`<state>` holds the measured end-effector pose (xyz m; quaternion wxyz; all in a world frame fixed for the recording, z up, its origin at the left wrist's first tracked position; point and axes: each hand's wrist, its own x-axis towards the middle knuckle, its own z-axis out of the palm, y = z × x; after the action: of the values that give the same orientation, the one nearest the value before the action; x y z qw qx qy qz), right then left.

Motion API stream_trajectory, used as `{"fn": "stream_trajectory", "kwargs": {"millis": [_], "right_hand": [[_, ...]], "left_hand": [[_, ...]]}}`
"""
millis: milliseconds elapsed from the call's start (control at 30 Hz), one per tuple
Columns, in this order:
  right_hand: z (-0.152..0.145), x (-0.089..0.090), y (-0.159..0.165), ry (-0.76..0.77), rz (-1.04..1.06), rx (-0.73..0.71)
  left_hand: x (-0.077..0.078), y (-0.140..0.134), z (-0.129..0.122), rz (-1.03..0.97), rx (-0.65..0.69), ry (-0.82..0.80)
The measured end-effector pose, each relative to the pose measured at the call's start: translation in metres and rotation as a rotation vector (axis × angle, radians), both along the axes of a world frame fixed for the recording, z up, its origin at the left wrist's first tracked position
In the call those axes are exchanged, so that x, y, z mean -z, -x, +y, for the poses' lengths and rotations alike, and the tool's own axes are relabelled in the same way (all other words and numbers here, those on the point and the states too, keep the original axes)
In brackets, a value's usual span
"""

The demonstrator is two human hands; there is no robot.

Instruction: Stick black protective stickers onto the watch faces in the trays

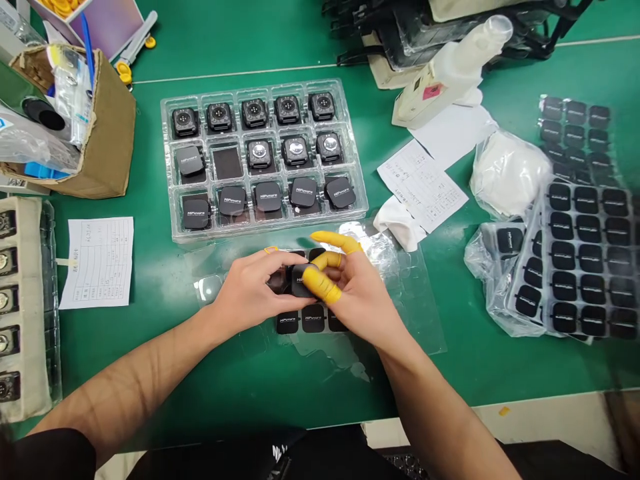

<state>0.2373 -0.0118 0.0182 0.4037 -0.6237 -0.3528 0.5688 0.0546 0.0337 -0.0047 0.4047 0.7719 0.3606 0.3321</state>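
Left hand (253, 283), right hand (361, 287) close together; fingers (281, 259) bent (right index (336, 241) straighter).

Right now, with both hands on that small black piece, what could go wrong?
The small black piece is held by fingertips of the left hand and right hand, so it might slip onto the sheet of black squares below.
The left thumb is bare, so it could leave a smudge.
The tray sits just beyond the hands; a knock might shift its near-right black square, which already looks crooked.
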Motion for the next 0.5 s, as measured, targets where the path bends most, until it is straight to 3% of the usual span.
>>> {"fn": "stream_trajectory", "kwargs": {"millis": [333,433,500], "right_hand": [[-0.003,-0.004,-0.008,-0.124,-0.202,0.016],[0.027,-0.011,-0.018,-0.228,-0.252,0.141],[0.066,-0.013,-0.015,-0.308,-0.277,0.128]], "left_hand": [[-0.002,0.001,0.0,-0.033,0.012,0.07],[-0.001,0.002,-0.001,-0.051,-0.021,0.071],[0.001,0.002,-0.002,-0.032,-0.024,0.064]]}}
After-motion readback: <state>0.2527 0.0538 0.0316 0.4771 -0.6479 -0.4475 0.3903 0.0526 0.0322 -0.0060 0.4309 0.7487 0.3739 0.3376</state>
